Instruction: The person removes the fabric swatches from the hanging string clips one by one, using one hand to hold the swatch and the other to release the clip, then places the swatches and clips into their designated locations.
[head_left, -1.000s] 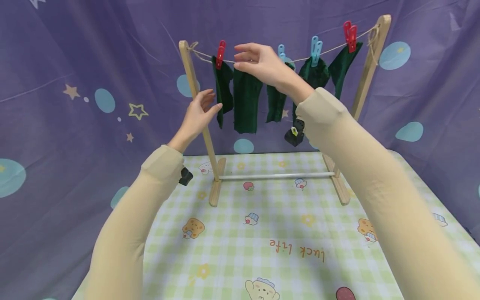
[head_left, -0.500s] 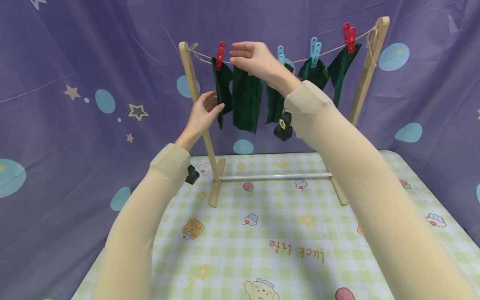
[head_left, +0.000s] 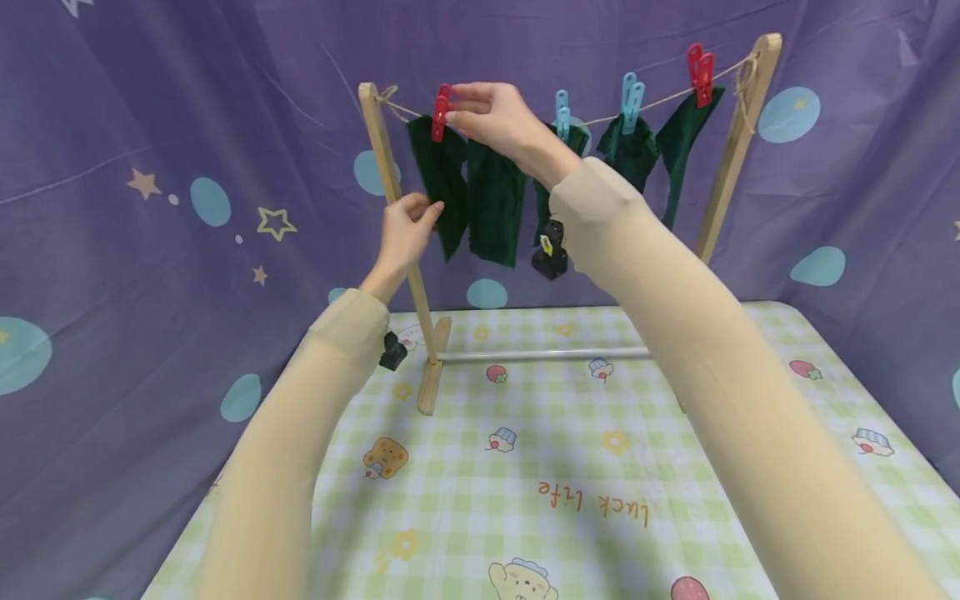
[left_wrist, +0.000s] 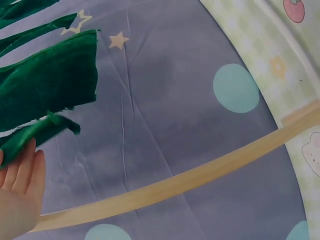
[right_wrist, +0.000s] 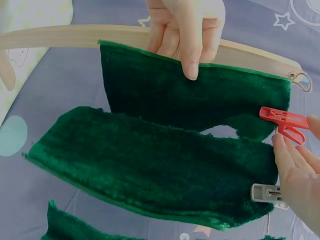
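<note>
At the rope's left end hangs a dark green velvety cloth, clipped by a red clothespin. My left hand pinches the cloth's outer edge, with the thumb on the near face and the fingers behind it. My right hand is up at the rope and pinches the handle end of the red clothespin; part of this grip is hidden. Just right of it, a second green cloth hangs from a grey clothespin, which the right hand covers in the head view.
More green cloths hang further right under blue clothespins and another red clothespin. Wooden posts carry the rope, and a white bar joins their feet. A checked tablecloth lies below, a purple curtain behind.
My right hand has moved left to the red clothespin. My left hand has come in to the first cloth and taken its edge; that cloth is now spread wider to the left.
</note>
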